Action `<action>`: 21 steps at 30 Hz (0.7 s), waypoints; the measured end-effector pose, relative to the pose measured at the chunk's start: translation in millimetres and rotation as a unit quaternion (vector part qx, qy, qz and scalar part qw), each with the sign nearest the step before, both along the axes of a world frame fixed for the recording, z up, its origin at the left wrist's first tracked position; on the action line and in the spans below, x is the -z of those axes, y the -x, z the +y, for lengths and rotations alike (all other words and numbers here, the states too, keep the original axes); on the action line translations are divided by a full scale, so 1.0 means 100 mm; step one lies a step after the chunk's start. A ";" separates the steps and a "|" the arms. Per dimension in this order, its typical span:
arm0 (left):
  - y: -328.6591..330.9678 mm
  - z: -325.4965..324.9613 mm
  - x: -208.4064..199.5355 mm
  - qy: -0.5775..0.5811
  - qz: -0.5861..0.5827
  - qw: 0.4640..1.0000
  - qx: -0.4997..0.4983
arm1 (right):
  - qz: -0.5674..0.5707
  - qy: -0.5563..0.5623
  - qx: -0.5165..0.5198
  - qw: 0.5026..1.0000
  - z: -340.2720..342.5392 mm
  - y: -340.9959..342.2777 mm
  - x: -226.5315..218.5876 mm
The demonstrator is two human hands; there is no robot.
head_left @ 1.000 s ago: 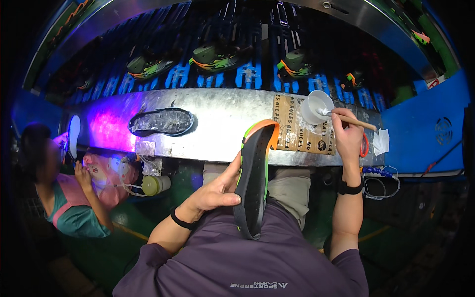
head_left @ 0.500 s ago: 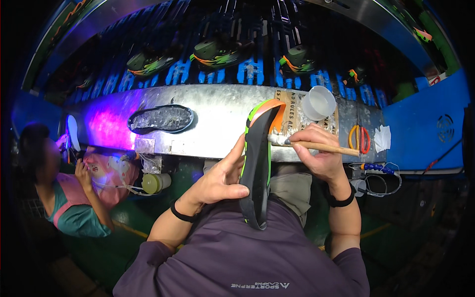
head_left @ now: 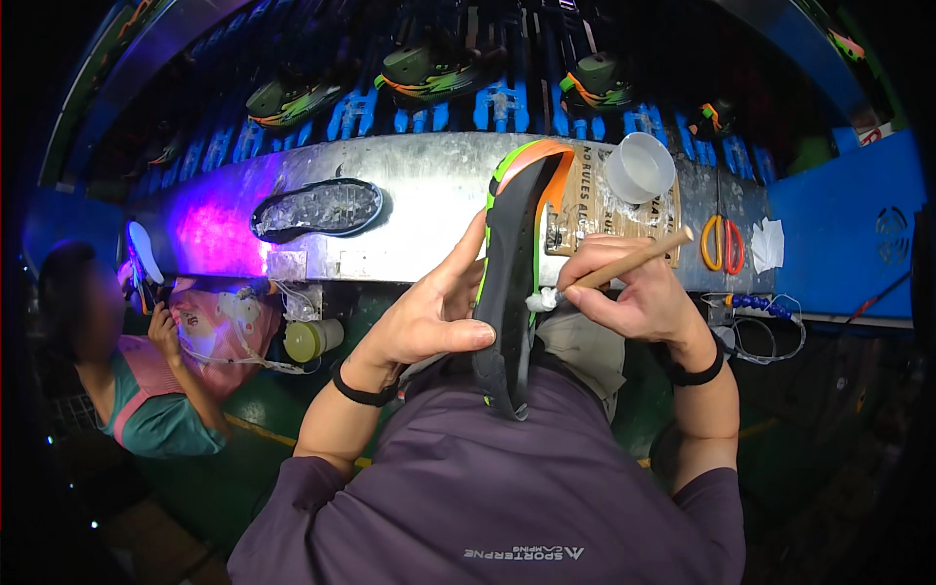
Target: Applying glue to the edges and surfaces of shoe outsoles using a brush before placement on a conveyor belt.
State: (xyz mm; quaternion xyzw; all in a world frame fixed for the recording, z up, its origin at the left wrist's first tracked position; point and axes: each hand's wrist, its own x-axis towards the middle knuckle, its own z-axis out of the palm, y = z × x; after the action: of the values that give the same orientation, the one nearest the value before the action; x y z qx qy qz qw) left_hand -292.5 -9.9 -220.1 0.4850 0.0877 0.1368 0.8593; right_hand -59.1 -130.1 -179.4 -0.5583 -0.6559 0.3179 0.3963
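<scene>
My left hand [head_left: 429, 320] grips a shoe sole [head_left: 509, 263], black inside with green and orange along its edges. The sole stands lengthwise in front of me, its orange end over the bench and its black end near my shirt. My thumb lies on the near face; the other fingers are partly hidden behind it. In my right hand [head_left: 639, 297] is a wooden-handled brush [head_left: 643, 255] with a white, clumped tip. That tip touches the right edge of the sole, about halfway along. A white plastic cup [head_left: 640, 168] stands beyond my right hand.
Another dark sole [head_left: 317, 210] lies on the metal bench [head_left: 429, 210]. At the right are yellow-and-red-handled scissors [head_left: 722, 244] and a crumpled white paper [head_left: 769, 244]. Shoes [head_left: 439, 73] sit on blue holders behind. A co-worker [head_left: 161, 361] at left holds a sole.
My right hand has brought the brush tip down the sole's right edge toward me, and the handle now tilts up to the right. The left hand keeps its grip on the sole.
</scene>
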 end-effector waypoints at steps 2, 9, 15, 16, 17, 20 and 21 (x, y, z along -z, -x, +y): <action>0.00 0.00 -0.02 0.013 0.018 1.000 0.006 | -0.021 0.026 -0.024 0.999 0.07 0.03 -0.04; -0.01 0.02 0.05 -0.003 0.016 1.000 0.000 | -0.071 0.064 -0.092 0.991 0.23 0.09 -0.09; 0.03 0.02 0.04 0.040 -0.011 0.999 -0.025 | 0.093 0.025 0.029 0.995 0.17 -0.09 -0.07; 0.07 0.02 0.06 0.047 -0.003 0.999 -0.019 | 0.134 0.023 0.065 0.989 0.15 -0.14 -0.06; 0.07 0.03 0.08 0.052 0.003 0.999 -0.009 | 0.111 -0.022 0.110 0.988 0.15 -0.21 0.00; 0.10 0.03 0.11 0.057 -0.006 0.998 0.006 | 0.043 -0.095 0.145 0.984 0.20 -0.35 0.14; 0.10 0.03 0.10 0.058 -0.001 0.998 0.009 | 0.025 -0.101 0.148 0.983 0.21 -0.35 0.17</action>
State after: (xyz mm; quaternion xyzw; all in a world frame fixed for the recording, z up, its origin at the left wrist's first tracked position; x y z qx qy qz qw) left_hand -303.0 -6.7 -229.6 0.4354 0.0898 0.1241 0.8871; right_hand -24.3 -108.8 -196.2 -0.5984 -0.5846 0.2012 0.5095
